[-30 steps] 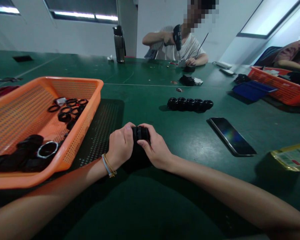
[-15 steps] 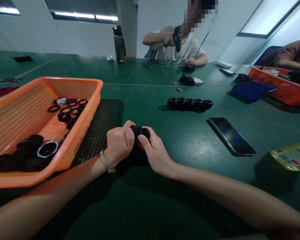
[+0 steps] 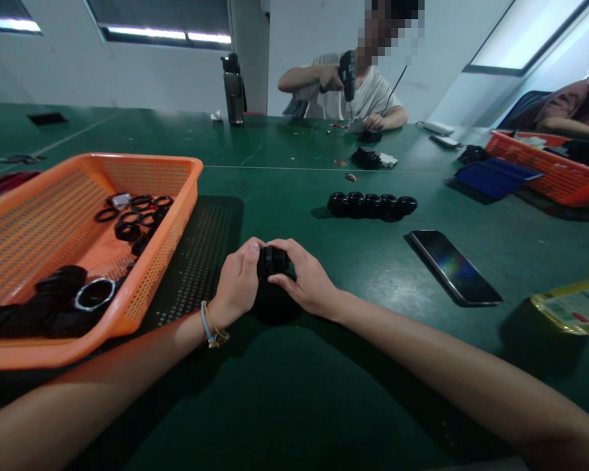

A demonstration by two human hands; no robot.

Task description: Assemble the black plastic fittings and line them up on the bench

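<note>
Above the green table, a short black cable gland [image 3: 275, 260] with ridged, nut-like sides lies level between my two hands. My left hand [image 3: 240, 276] is closed around its left end, the thumb pressed along the near side. From the right, my right hand [image 3: 308, 278] grips the other end, thumb below and fingers over the top. Much of the gland is covered by my fingers. Beyond my hands stands a row of several similar black glands [image 3: 372, 205]. Left of me, an orange perforated basket [image 3: 150, 288] holds black rings [image 3: 127, 230] and larger black parts [image 3: 61, 281].
A phone [image 3: 454, 267] lies to the right, near a yellow-edged package [image 3: 574, 306]. Farther off are a blue tray [image 3: 495, 176], a red-orange basket [image 3: 554, 167] and a dark bottle [image 3: 234, 91]. Across the table a person uses a power drill [image 3: 347, 75]; another person sits far right.
My left wrist has turned and its fist has loosened into a flatter grip. My right fingers have shifted over the top of the gland, exposing more of it.
</note>
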